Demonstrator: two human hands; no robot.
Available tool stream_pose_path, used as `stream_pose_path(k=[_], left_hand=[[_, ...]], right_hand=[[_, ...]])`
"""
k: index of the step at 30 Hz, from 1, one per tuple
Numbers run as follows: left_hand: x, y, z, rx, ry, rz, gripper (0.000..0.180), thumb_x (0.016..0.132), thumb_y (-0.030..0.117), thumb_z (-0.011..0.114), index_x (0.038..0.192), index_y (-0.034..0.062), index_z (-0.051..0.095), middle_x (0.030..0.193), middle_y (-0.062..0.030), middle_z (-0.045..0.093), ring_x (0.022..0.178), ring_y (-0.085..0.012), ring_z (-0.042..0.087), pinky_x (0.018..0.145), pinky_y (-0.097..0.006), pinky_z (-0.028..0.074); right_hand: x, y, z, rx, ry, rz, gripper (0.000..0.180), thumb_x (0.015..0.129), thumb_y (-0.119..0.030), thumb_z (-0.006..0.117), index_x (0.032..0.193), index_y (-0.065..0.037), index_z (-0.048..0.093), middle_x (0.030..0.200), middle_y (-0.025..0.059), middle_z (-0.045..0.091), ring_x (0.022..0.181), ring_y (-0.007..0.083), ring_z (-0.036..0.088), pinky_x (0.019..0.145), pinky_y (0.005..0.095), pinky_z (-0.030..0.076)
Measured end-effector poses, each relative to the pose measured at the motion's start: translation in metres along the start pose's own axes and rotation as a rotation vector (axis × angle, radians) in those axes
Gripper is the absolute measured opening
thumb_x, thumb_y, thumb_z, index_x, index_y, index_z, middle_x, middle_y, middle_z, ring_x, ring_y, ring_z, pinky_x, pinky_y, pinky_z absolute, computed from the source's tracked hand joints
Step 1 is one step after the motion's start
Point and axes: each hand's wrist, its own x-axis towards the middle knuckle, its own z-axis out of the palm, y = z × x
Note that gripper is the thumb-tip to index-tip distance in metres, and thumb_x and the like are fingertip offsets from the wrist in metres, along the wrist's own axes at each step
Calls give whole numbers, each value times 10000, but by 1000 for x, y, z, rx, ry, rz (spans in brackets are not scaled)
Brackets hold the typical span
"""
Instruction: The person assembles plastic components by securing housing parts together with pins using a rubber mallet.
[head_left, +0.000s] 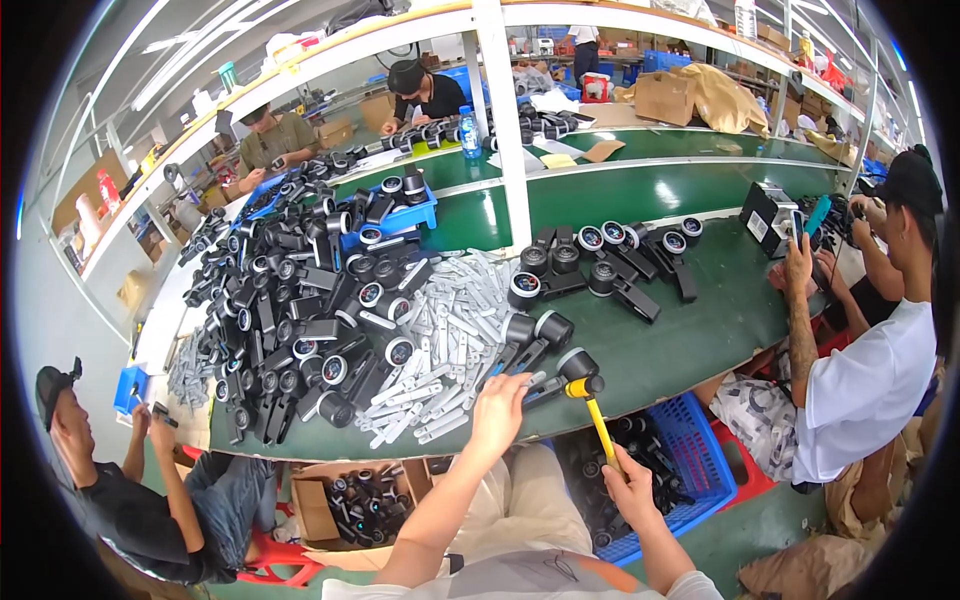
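Black round-headed handheld device [577, 364] lies at the near edge of the green worktable [720, 300], ahead of and between the hands. Left hand [500, 408] is at its handle end; whether the fingers clamp it cannot be told. Right hand [632, 488], set apart, grips the yellow hammer [598, 425], its head beside the device.

We've got decent open room on the right of the green tabletop [738, 290], between the loose cluster of black devices [603, 278] and the small boxy machine [768, 220]. Going left from our left hand [499, 405] is a mess: pale strips [455, 325] first, then a big black heap [290, 300]. Straight back, a white post [510, 130] at the far edge blocks us.
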Motion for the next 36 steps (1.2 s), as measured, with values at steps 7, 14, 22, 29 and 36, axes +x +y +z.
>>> stream_pose_path(k=[7, 14, 22, 29, 36], left_hand=[[-1, 13, 29, 153, 92, 38, 154, 804, 61, 635, 942, 75, 702, 809, -77, 542, 824, -268, 569, 713, -383, 463], [-1, 4, 29, 179, -37, 64, 218, 808, 66, 575, 995, 92, 686, 872, -79, 529, 876, -263, 567, 714, -392, 470], [4, 6, 16, 136, -221, 47, 213, 857, 121, 595, 1059, 82, 650, 975, -89, 513, 923, -272, 569, 719, -399, 509], [-3, 15, 15, 145, -204, 117, 289, 843, 185, 645, 1117, 94, 648, 965, -73, 525, 903, -257, 564, 711, -367, 508], [-11, 27, 21, 302, -89, 49, 281, 808, 193, 684, 1082, 137, 692, 939, -44, 557, 878, -246, 541, 692, -367, 460]], right_hand=[[-5, -8, -3, 11, 0, 9, 411, 849, -15, 615, 1253, 10, 542, 666, -7, 514, 542, 51, 460, 490, 223, 384], [-5, 1, -6, -14, -6, 36, 401, 849, -17, 620, 1241, 16, 545, 665, 10, 514, 556, 62, 458, 509, 233, 387], [-2, 4, -6, -37, -14, 0, 407, 844, -22, 637, 1238, 15, 543, 702, 42, 530, 589, 82, 464, 539, 239, 396], [2, -1, -6, -70, -16, -62, 407, 846, -29, 632, 1241, 12, 540, 725, 74, 540, 615, 112, 487, 573, 255, 420], [19, -17, -4, -228, 33, -193, 400, 851, -48, 631, 1237, -1, 542, 769, 142, 590, 639, 232, 574, 626, 309, 471]])
